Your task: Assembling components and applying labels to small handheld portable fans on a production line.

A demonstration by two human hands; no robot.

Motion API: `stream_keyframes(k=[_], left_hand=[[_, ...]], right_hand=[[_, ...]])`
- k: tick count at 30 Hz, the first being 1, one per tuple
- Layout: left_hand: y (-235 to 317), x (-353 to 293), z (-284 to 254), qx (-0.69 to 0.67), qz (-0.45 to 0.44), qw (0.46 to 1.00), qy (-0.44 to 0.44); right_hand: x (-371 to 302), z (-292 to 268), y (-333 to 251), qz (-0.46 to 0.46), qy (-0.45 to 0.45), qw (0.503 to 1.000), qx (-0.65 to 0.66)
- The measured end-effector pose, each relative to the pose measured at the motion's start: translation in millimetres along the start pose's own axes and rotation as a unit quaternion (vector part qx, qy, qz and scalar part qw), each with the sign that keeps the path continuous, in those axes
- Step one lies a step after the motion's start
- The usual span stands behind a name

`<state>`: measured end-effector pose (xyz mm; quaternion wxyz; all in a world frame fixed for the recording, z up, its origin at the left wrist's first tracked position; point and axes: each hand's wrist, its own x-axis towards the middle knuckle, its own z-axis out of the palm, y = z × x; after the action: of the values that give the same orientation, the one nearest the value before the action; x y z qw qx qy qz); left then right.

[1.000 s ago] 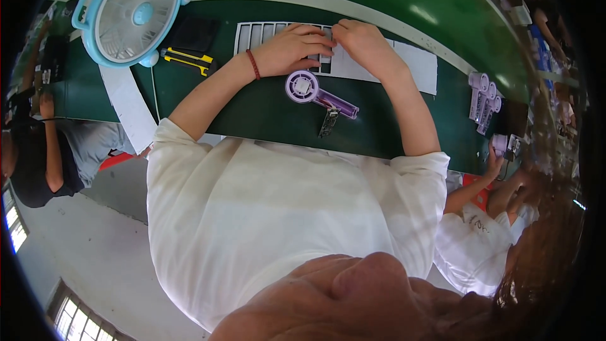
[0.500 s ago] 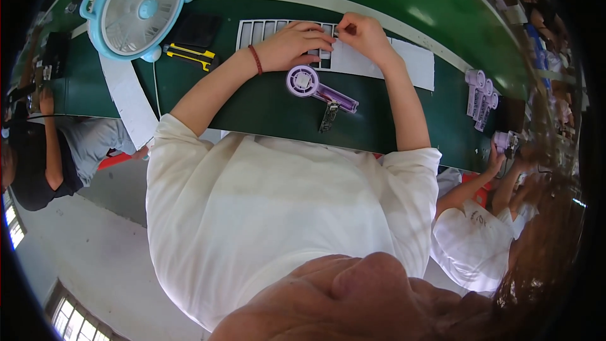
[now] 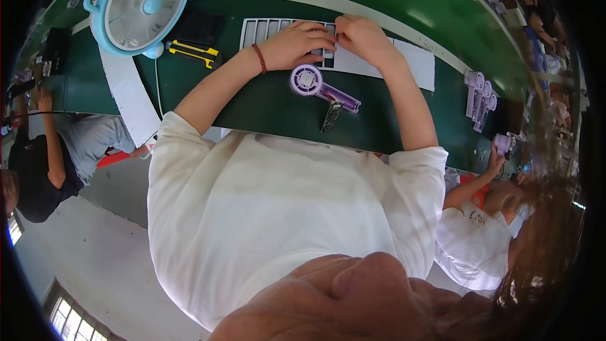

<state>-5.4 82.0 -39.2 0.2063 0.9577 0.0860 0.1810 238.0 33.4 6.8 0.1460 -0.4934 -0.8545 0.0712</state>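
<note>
"What's changed in the head view?"
"The right hand (image 3: 366,38) seems dipped back to the slotted strip (image 3: 259,33), fingers curled, grip unclear; work there apparently continues. Left hand (image 3: 294,44) lies open across it."
"Around them?"
"Green table (image 3: 252,113), purple fan (image 3: 306,80) nearer the body, co-workers (image 3: 470,243) either side."

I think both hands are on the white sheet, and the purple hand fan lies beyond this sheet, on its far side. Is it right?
Not entirely: the purple hand fan lies on the near side of the white sheet, as the head view shows. The left hand and right hand are indeed on the sheet.
</note>
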Motion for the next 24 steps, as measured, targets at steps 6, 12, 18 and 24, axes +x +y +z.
stream_keyframes(k=[6,12,18,24], left_hand=[[-2.0,5.3,1.4,-0.024,0.011,1.000,0.002],[8.8,5.3,-43.5,-0.142,0.030,0.986,0.077],[72.3,-24.4,-53.4,-0.248,0.018,0.961,-0.121],[113.8,-25.4,-13.6,-0.002,0.032,0.998,0.051]], right_hand=[[-27.3,30.4,48.2,0.176,0.088,0.913,0.356],[-67.6,13.2,4.5,0.341,0.182,0.628,0.676],[-102.6,3.3,-41.3,0.336,0.192,0.683,0.619],[-125.3,10.5,-89.8,0.297,0.296,0.766,0.487]])
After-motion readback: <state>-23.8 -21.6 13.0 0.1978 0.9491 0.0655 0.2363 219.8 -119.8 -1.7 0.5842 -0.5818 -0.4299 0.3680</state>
